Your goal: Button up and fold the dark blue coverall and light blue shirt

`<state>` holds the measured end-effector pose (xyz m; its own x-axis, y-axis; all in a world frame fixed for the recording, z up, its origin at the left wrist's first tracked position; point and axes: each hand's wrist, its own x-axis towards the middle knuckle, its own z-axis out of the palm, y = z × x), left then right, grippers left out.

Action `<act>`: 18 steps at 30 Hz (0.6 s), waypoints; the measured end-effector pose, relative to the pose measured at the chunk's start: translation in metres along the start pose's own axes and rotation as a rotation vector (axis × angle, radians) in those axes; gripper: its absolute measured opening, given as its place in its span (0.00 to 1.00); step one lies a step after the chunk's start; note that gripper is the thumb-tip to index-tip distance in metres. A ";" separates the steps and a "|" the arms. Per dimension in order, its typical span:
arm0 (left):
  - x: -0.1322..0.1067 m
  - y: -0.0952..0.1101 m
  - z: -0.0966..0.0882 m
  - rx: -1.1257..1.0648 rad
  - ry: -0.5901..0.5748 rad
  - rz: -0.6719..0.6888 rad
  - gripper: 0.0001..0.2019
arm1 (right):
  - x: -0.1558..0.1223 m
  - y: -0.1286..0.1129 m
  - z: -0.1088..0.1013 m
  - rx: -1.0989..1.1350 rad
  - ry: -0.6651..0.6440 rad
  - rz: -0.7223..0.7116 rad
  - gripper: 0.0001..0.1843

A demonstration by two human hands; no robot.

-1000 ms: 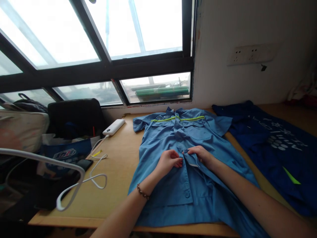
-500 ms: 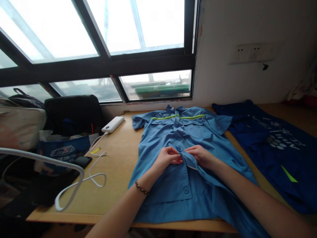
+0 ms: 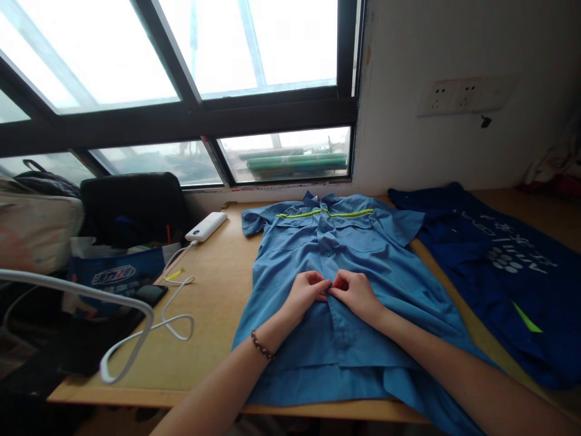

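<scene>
A blue short-sleeved work shirt (image 3: 295,254) with a yellow-green chest stripe lies front up, its collar toward the window. My left hand (image 3: 308,293) pinches the front placket at mid-shirt, thumb and fingers together. Right beside it, my right hand (image 3: 356,293) pinches the edge of the overlapping front panel, fingertips almost touching those of the left. Any button between the fingertips is hidden. Below my hands the right panel lies over the left one, and the hem reaches the table's front edge.
A white power bank (image 3: 206,226) with a white cable (image 3: 179,321) lies on the wooden table (image 3: 213,290). To the right is a dark blue printed garment (image 3: 490,260). Bags and a black chair (image 3: 136,206) stand at the left, under a window.
My right hand has brought the lifted front panel down and left over the other panel, covering the lower button. Its fingers now meet my left fingertips; my left hand stays nearly in place.
</scene>
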<state>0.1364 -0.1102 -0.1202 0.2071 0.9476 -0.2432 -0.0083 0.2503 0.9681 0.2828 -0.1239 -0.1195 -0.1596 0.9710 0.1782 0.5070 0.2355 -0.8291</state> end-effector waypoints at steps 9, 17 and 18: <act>0.003 -0.010 -0.005 -0.191 -0.015 -0.041 0.12 | -0.001 -0.002 0.003 0.023 -0.010 -0.016 0.05; 0.005 -0.012 -0.007 -0.286 -0.010 -0.084 0.16 | 0.001 -0.001 0.002 0.048 -0.056 0.015 0.08; 0.005 -0.011 -0.006 -0.290 -0.007 -0.086 0.16 | 0.002 -0.001 0.002 0.057 -0.060 0.019 0.08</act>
<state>0.1312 -0.1068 -0.1330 0.2262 0.9192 -0.3224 -0.2691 0.3770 0.8863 0.2801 -0.1227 -0.1199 -0.2011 0.9707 0.1315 0.4620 0.2124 -0.8611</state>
